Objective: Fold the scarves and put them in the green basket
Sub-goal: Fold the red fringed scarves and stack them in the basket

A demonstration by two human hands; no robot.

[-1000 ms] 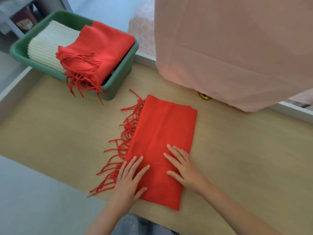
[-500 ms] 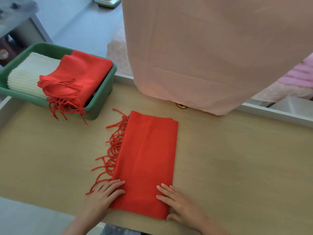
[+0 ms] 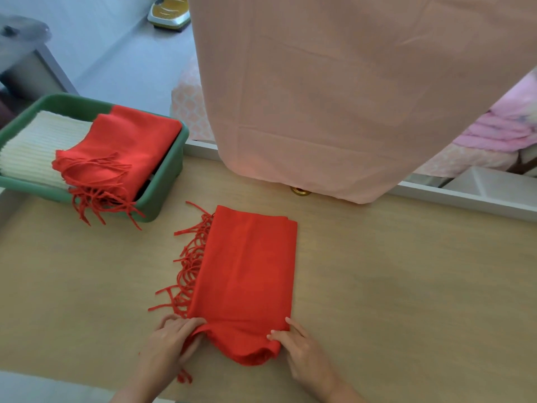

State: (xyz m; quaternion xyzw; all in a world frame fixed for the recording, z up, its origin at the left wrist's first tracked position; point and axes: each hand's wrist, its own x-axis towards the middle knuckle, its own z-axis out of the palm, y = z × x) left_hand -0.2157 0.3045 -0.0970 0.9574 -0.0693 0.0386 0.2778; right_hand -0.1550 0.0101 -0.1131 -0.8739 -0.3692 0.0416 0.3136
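Nearest me, at the desk (image 3: pixel 406 286) front edge, L hand (image 3: pixel 171 338) & R hand (image 3: pixel 299 350) pinch the near corners of the folded red scarf (image 3: pixel 247 271), fingers (image 3: pixel 189 325) curled round the hem. Risk: an uneven lift lets layers slide & the fold opens; the fringe (image 3: pixel 189 263) may snag. Farther L, the green basket (image 3: pixel 165 187) holds a white scarf (image 3: pixel 37 146) & second red scarf (image 3: pixel 130 141), so room's tight. The pink cloth (image 3: pixel 334 97) hangs behind, prob. not in the way.

red scarf (image 3: pixel 247 274): soft matt cloth; green basket (image 3: pixel 162 187): smooth plastic; table (image 3: pixel 406 286): matt wood-grain
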